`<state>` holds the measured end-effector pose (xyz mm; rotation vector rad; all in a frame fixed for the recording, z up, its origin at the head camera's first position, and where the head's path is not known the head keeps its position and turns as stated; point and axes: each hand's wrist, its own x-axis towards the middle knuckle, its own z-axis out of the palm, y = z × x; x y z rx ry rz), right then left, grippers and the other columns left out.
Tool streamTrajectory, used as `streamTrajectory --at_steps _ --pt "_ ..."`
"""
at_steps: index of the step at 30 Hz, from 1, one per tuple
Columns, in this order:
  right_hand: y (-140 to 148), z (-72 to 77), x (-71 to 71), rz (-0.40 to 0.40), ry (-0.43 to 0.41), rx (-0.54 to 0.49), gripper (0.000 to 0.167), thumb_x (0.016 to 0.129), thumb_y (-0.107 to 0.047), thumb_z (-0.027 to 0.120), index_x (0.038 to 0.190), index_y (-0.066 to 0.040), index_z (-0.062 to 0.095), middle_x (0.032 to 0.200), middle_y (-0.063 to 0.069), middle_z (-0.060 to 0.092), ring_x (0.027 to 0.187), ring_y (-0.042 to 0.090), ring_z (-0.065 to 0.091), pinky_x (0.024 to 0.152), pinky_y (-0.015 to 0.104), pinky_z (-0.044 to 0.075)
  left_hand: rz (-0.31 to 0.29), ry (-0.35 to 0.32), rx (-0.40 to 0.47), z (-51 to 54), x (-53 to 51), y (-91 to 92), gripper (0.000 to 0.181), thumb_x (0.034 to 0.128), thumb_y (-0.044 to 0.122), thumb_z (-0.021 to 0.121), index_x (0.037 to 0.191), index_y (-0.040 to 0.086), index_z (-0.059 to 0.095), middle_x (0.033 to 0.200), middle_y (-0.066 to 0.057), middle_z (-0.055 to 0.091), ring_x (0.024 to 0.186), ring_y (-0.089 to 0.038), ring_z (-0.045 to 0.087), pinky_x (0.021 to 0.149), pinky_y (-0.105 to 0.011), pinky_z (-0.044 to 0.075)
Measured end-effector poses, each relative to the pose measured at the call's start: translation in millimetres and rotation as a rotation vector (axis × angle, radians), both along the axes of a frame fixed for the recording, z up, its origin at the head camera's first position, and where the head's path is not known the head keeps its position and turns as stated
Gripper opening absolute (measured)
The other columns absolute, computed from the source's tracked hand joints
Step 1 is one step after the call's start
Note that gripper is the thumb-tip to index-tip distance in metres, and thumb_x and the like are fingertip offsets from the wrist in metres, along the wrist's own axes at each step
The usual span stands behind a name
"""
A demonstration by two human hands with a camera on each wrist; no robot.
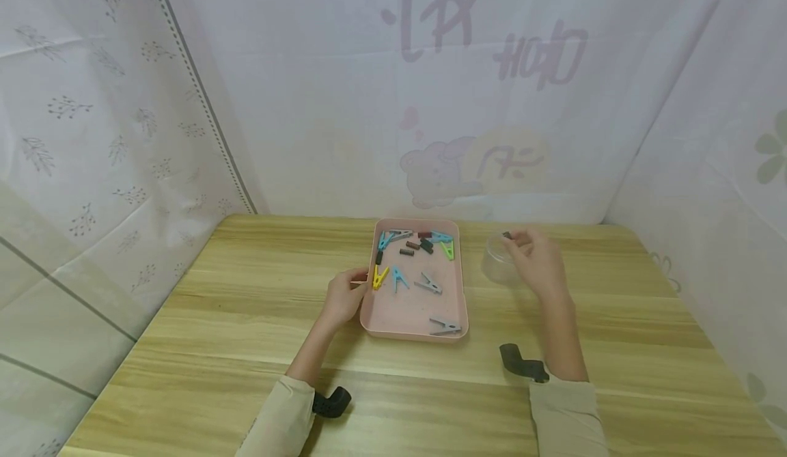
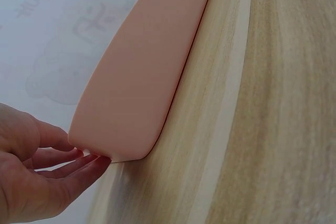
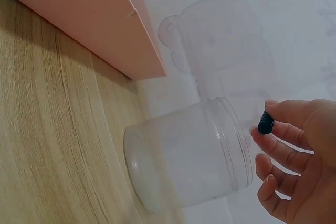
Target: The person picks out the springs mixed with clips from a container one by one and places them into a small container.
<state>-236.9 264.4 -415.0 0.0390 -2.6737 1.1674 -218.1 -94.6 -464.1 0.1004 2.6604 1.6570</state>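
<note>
My right hand (image 1: 539, 264) pinches a small dark ribbed piece (image 3: 266, 123) between thumb and fingers, just over the mouth of a clear round jar (image 1: 499, 266). In the right wrist view the jar (image 3: 184, 153) looks empty. My left hand (image 1: 342, 298) touches the left side of a pink tray (image 1: 408, 335), its fingertips at the tray's wall (image 2: 121, 87) in the left wrist view. Inside the tray are a yellow clip (image 1: 379, 278), blue clips (image 1: 399, 277), a green clip (image 1: 447, 250), grey clips (image 1: 429, 283) and several dark and reddish ribbed pieces (image 1: 407, 252).
The wooden table (image 1: 246, 348) lies under the tray and the jar, which stands to the tray's right. Behind the table hangs a pale printed curtain (image 1: 332, 102). A black curved piece sits at each wrist, (image 1: 332, 402) being the left black piece.
</note>
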Motion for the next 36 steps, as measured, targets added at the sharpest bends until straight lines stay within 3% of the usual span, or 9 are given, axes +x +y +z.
streamTrajectory --at_steps 5,12,16,28,36 --pt "2.9 -2.9 -0.9 -0.003 -0.017 -0.006 0.047 0.11 -0.035 0.056 0.132 0.006 0.059 0.128 0.032 0.066 0.105 0.044 0.067 0.088 0.056 0.057 0.0 -0.007 0.002 -0.1 0.6 0.7 0.035 0.1013 -0.002 0.059 0.134 -0.012 0.065 0.127 -0.03 0.07 0.116 -0.045 0.071 0.096 -0.05 0.061" --pt "5.9 -6.4 -1.8 -0.001 0.001 0.009 0.044 0.11 -0.032 0.057 0.129 0.007 0.06 0.126 0.032 0.067 0.092 0.035 0.067 0.075 0.034 0.051 -0.004 -0.009 0.007 -1.0 -0.1 0.3 0.034 0.1018 -0.001 0.06 0.134 -0.012 0.065 0.127 -0.03 0.07 0.115 -0.045 0.071 0.096 -0.05 0.062" --pt "6.9 -7.4 -2.3 0.001 0.016 0.024 0.04 0.11 -0.028 0.058 0.127 0.008 0.061 0.123 0.032 0.067 0.084 0.03 0.066 0.071 0.031 0.05 -0.007 -0.004 0.007 -0.8 0.1 0.1 0.034 0.1018 0.0 0.06 0.133 -0.012 0.066 0.126 -0.03 0.07 0.115 -0.045 0.071 0.095 -0.05 0.062" --pt "8.2 -11.2 -3.5 -0.013 -0.004 0.06 0.042 0.109 -0.029 0.058 0.128 0.008 0.062 0.123 0.032 0.068 0.086 0.033 0.067 0.073 0.033 0.05 -0.008 -0.008 0.013 -1.1 0.4 0.4 0.035 0.1017 -0.001 0.059 0.134 -0.012 0.064 0.126 -0.031 0.07 0.114 -0.045 0.071 0.094 -0.049 0.062" --pt "8.5 -14.4 -3.8 -0.022 -0.016 0.07 0.037 0.108 -0.027 0.059 0.126 0.006 0.062 0.123 0.03 0.069 0.087 0.034 0.066 0.078 0.046 0.054 -0.009 -0.006 0.014 -1.3 0.2 0.3 0.035 0.1017 -0.001 0.059 0.135 -0.013 0.064 0.127 -0.031 0.069 0.115 -0.045 0.071 0.095 -0.05 0.062"
